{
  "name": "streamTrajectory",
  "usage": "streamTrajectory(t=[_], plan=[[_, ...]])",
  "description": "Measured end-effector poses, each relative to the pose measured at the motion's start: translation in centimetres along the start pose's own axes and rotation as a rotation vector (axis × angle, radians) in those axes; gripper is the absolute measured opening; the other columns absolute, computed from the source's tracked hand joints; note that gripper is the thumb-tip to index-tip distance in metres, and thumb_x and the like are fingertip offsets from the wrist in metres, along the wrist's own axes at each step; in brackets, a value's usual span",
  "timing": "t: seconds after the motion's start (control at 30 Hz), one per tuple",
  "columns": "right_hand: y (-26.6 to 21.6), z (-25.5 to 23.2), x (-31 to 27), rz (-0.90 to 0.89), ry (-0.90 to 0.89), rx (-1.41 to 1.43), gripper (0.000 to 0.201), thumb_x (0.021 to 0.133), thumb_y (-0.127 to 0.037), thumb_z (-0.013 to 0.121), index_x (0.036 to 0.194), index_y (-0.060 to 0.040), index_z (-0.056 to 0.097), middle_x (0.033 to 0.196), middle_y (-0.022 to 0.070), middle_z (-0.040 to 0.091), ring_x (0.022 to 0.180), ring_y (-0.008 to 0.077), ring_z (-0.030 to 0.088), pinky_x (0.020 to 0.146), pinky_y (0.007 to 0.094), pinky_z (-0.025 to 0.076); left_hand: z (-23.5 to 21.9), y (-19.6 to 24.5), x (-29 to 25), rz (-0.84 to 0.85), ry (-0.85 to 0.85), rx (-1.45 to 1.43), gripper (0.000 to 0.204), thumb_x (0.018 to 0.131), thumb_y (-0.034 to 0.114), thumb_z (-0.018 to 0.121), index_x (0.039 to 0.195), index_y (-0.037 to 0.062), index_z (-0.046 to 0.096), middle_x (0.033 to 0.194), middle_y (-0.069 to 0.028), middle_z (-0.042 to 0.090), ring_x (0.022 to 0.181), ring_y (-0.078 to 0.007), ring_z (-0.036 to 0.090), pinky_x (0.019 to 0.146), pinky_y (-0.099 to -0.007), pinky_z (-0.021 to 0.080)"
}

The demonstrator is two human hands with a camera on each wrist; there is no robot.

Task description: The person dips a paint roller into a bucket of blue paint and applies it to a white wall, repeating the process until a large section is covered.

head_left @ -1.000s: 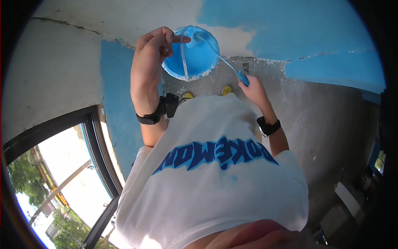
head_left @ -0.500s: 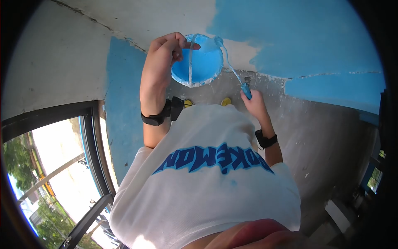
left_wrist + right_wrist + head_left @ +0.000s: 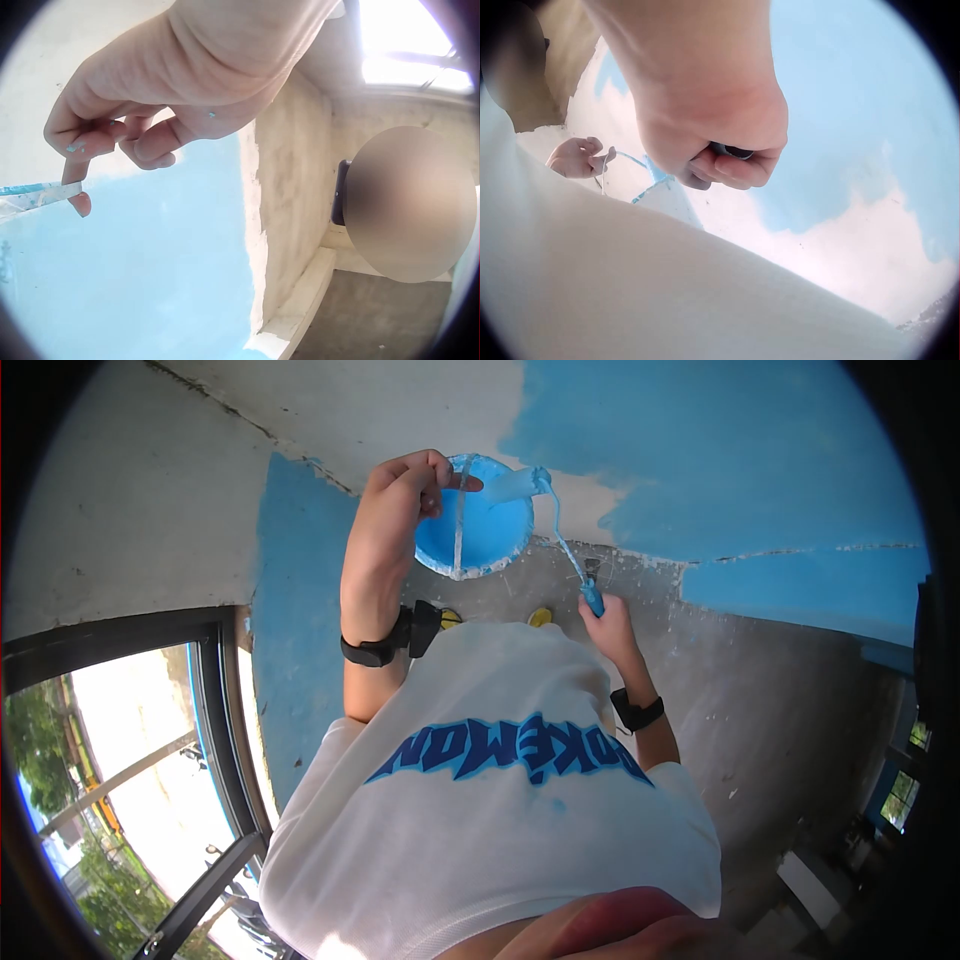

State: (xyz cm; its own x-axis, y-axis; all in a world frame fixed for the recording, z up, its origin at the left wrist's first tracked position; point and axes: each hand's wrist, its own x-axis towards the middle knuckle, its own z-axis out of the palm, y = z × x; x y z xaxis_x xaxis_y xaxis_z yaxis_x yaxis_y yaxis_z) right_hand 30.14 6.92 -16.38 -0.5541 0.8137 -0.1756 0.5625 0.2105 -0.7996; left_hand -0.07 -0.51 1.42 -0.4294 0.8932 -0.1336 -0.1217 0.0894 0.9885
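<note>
My left hand (image 3: pixel 402 498) holds up a paint bucket (image 3: pixel 500 565) by its paint-crusted handle (image 3: pixel 459 535), a finger hooked under it. In the left wrist view, that handle (image 3: pixel 45 197) hangs across one finger while the others curl beside it. Light blue paint coats the bucket's inside. The grip of a paint roller (image 3: pixel 592 598) is in my right hand (image 3: pixel 612 628), its fingers wrapped round it. The wet blue roller sleeve (image 3: pixel 515 485) lies over the bucket's far right rim. In the right wrist view, my right hand (image 3: pixel 712 120) hides most of the grip.
Ahead is a wall (image 3: pixel 700 450) partly painted blue, partly bare white. A blue strip (image 3: pixel 300 610) runs down the left wall beside a window frame (image 3: pixel 215 710). Paint-spattered grey floor (image 3: pixel 760 690) lies below, with yellow-toed shoes (image 3: pixel 541 617) under the bucket.
The roller sleeve has come up from inside the bucket to its rim, moving right. My right hand has drawn slightly back towards my body. The left hand keeps its hold.
</note>
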Motion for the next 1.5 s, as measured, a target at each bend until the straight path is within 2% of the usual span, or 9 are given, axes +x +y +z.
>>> streamTrajectory(t=[0.53,0.63,0.7,0.83,1.0,1.13,1.3,1.4,1.5], plan=[[-1.0,-0.4,-0.4,0.026,-0.041,-0.028,0.023,0.084,-0.017,0.065,0.078,0.0045,0.060,0.063,0.0224,0.055,0.057,0.0390,0.052,0.056,0.0394,0.043,0.8,0.4,0.2,0.010,0.010,-0.020,0.018,0.086,0.009,0.042,0.069,0.0114,0.046,0.091,-0.0155,0.071,0.068,-0.0098,0.032,0.066,-0.0238,0.033],[-1.3,-0.7,-0.3,-0.052,0.014,-0.058,0.024,0.084,-0.017,0.064,0.078,0.0048,0.059,0.062,0.0219,0.054,0.054,0.0361,0.051,0.056,0.0392,0.043,0.7,0.3,0.4,0.005,0.004,-0.046,0.016,0.084,0.009,0.043,0.069,0.0096,0.050,0.088,-0.0123,0.071,0.067,-0.0082,0.034,0.065,-0.0231,0.033],[-1.1,-0.5,-0.2,0.028,-0.051,-0.052,0.023,0.085,-0.018,0.065,0.080,0.0045,0.062,0.062,0.0207,0.055,0.054,0.0300,0.055,0.056,0.0373,0.044,0.5,0.3,0.6,0.010,0.008,-0.064,0.016,0.081,0.009,0.045,0.069,0.0079,0.055,0.086,-0.0092,0.071,0.066,-0.0067,0.036,0.064,-0.0224,0.033],[-1.4,-0.2,0.0,-0.022,-0.031,-0.035,0.024,0.085,-0.017,0.064,0.077,0.0051,0.057,0.062,0.0219,0.052,0.054,0.0346,0.052,0.055,0.0391,0.043,0.7,0.6,0.4,0.012,-0.016,-0.026,0.017,0.086,0.009,0.041,0.069,0.0111,0.047,0.091,-0.0160,0.071,0.069,-0.0103,0.034,0.066,-0.0236,0.034],[-1.1,0.3,0.3,-0.039,-0.041,-0.057,0.026,0.086,-0.019,0.065,0.077,0.0049,0.060,0.060,0.0185,0.052,0.054,0.0221,0.054,0.056,0.0361,0.044,0.4,0.9,0.5,0.009,-0.022,-0.044,0.018,0.086,0.009,0.041,0.069,0.0112,0.047,0.091,-0.0156,0.071,0.069,-0.0101,0.034,0.067,-0.0238,0.034],[-1.4,0.2,0.3,-0.010,-0.101,-0.021,0.032,0.085,-0.021,0.065,0.071,0.0050,0.054,0.058,0.0189,0.047,0.050,0.0266,0.046,0.053,0.0371,0.040,0.4,0.2,0.7,0.012,-0.002,-0.035,0.019,0.086,0.010,0.042,0.068,0.0111,0.048,0.090,-0.0154,0.071,0.068,-0.0096,0.032,0.066,-0.0237,0.034],[-2.4,-0.2,0.1,0.153,-0.361,0.308,0.035,0.089,-0.021,0.064,0.063,-0.0016,0.051,0.051,0.0021,0.043,0.046,0.0108,0.041,0.045,0.0299,0.031,-0.6,-0.7,1.1,-0.009,0.040,-0.031,0.019,0.086,0.010,0.042,0.068,0.0110,0.049,0.088,-0.0157,0.071,0.067,-0.0096,0.031,0.066,-0.0236,0.034],[-3.2,-0.8,0.1,0.372,-0.549,0.612,0.031,0.091,-0.019,0.062,0.066,-0.0080,0.049,0.052,-0.0052,0.040,0.042,0.0060,0.036,0.039,0.0249,0.025,-0.9,-1.0,1.1,-0.017,0.028,-0.054,0.020,0.087,0.010,0.042,0.068,0.0105,0.049,0.090,-0.0168,0.070,0.069,-0.0101,0.037,0.066,-0.0241,0.034],[-3.1,-1.0,0.0,0.458,-0.624,0.826,0.026,0.093,-0.018,0.060,0.072,-0.0104,0.047,0.052,-0.0067,0.036,0.038,0.0027,0.032,0.036,0.0215,0.020,-1.7,-1.8,0.9,-0.032,0.074,-0.044,0.020,0.087,0.009,0.041,0.069,0.0099,0.049,0.088,-0.0164,0.070,0.074,-0.0119,0.046,0.064,-0.0245,0.033]])
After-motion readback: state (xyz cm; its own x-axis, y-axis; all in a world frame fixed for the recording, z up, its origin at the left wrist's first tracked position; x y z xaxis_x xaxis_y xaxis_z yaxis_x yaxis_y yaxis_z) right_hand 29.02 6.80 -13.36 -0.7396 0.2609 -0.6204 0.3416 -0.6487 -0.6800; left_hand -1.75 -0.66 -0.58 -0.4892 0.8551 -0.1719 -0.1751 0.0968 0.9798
